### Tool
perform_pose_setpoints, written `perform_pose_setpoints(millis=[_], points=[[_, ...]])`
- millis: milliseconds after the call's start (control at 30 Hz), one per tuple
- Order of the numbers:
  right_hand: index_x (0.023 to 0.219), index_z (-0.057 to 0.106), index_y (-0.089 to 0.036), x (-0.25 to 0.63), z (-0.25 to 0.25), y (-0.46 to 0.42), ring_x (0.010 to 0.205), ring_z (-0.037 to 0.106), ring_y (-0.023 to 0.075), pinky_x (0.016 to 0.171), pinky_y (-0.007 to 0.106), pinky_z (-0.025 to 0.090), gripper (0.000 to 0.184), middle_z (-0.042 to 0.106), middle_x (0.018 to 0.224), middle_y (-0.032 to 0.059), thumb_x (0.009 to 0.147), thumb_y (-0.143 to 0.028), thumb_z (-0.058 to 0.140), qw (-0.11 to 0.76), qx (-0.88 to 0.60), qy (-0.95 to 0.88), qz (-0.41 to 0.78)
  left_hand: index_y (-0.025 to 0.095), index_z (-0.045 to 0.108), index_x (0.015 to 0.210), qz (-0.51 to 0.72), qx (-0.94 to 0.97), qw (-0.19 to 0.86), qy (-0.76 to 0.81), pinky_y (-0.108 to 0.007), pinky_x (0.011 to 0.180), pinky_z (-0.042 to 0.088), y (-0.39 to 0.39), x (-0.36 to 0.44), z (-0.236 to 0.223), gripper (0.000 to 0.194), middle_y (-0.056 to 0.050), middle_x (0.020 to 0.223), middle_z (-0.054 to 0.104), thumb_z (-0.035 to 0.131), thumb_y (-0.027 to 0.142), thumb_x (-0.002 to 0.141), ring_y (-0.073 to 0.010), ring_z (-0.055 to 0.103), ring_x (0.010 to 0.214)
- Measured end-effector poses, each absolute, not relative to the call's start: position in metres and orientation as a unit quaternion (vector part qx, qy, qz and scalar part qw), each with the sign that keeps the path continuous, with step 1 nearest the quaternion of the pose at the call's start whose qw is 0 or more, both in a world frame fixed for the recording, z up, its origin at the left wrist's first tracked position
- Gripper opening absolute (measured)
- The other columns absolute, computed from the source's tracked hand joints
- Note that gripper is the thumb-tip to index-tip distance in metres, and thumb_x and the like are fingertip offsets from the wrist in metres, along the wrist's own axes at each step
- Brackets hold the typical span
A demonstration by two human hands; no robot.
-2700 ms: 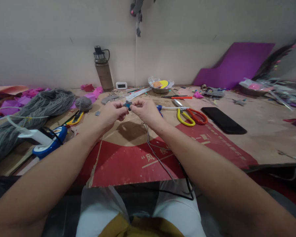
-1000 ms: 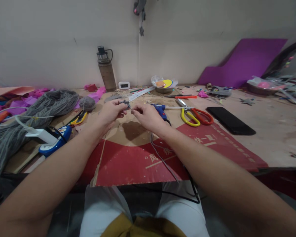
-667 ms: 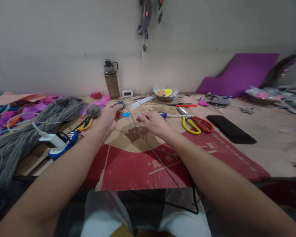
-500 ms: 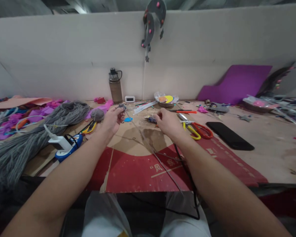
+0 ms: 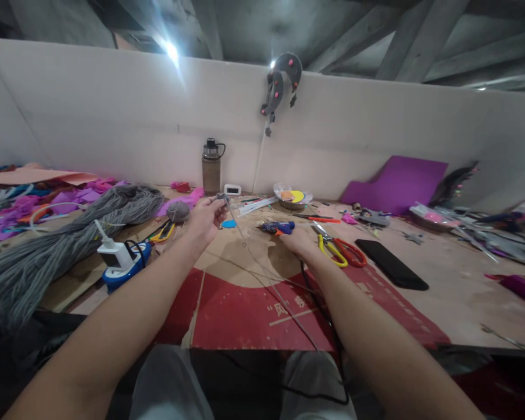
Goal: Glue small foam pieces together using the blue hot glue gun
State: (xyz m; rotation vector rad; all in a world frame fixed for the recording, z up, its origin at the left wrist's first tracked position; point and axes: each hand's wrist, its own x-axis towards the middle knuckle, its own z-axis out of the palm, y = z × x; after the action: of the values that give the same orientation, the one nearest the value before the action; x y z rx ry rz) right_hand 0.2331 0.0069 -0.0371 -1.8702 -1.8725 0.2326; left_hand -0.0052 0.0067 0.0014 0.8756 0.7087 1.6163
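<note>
My left hand point(image 5: 205, 220) pinches a small grey piece point(image 5: 221, 197) at its fingertips, too small to make out fully. From it a long strand of grey yarn point(image 5: 261, 264) runs down across the cardboard and over the table's front edge. My right hand point(image 5: 298, 242) is closed round the handle of a dark blue glue gun point(image 5: 276, 227) with an orange trigger. Its nozzle points left, toward my left hand but apart from it. The gun's black cord point(image 5: 317, 300) drops past my right wrist. On the cardboard by my left fingers lies a blue scrap point(image 5: 228, 224).
Yellow-handled and red-handled scissors point(image 5: 342, 251) and a black phone point(image 5: 392, 264) lie right of my right hand. A power strip point(image 5: 123, 271), grey yarn hank point(image 5: 109, 213) and yarn ball point(image 5: 178, 212) are at left. Behind stand a bottle point(image 5: 211, 169) and a bowl point(image 5: 292, 201).
The view has tilted up and turned slightly. My right hand has shifted a little back and right, and the glue gun now shows clearly in it. My left hand still pinches the grey piece.
</note>
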Motion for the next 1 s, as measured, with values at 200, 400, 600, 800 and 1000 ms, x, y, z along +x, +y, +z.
perform_pose_setpoints(millis=[200,400,600,800,1000], points=[[0.118,0.048,-0.015,0.215,-0.024,-0.002,0.080,0.066,0.0131,0.064,0.022,0.052,0.041,0.067,0.110,0.0095,0.078,-0.026,0.053,0.468,-0.576,-0.613,0.272,0.014,0.058,0.071,0.687,0.362,0.548,0.311,-0.015,0.048,0.042,0.008,-0.004,0.000,0.010,0.001,0.065,0.062,0.065,0.007,0.071,-0.0049,0.055,0.051],[0.099,0.051,-0.022,0.203,-0.011,-0.021,0.063,0.051,0.0080,0.051,0.020,0.042,0.028,0.064,0.096,0.0008,0.079,-0.036,0.064,0.599,-0.317,-0.558,0.478,0.011,0.062,0.073,0.671,0.349,0.564,0.331,-0.016,0.054,0.049,0.005,-0.002,0.002,0.008,-0.001,0.063,0.064,0.060,0.005,0.078,-0.0065,0.060,0.053],[0.104,0.052,-0.024,0.200,-0.011,-0.028,0.063,0.049,0.0120,0.057,0.027,0.044,0.021,0.062,0.090,0.0013,0.089,-0.038,0.054,0.573,-0.333,-0.672,0.330,0.010,0.064,0.076,0.658,0.333,0.576,0.353,-0.018,0.050,0.049,0.003,0.000,0.005,0.008,-0.005,0.070,0.068,0.057,0.007,0.078,-0.0080,0.062,0.054],[0.106,0.051,-0.022,0.199,-0.004,-0.038,0.080,0.057,0.0197,0.071,0.036,0.049,0.020,0.064,0.097,0.0074,0.091,-0.035,0.049,0.533,-0.341,-0.737,0.237,0.012,0.060,0.067,0.673,0.352,0.559,0.332,-0.014,0.043,0.041,0.005,0.000,0.000,0.009,0.004,0.056,0.055,0.067,0.007,0.068,-0.0040,0.051,0.046],[0.111,0.052,-0.025,0.199,0.000,-0.042,0.089,0.059,0.0224,0.084,0.041,0.048,0.023,0.064,0.105,0.0079,0.088,-0.032,0.050,0.504,-0.384,-0.755,0.170,0.013,0.060,0.066,0.676,0.363,0.546,0.336,-0.016,0.047,0.044,0.003,0.002,0.001,0.009,0.003,0.058,0.056,0.068,0.008,0.066,-0.0051,0.052,0.049]])
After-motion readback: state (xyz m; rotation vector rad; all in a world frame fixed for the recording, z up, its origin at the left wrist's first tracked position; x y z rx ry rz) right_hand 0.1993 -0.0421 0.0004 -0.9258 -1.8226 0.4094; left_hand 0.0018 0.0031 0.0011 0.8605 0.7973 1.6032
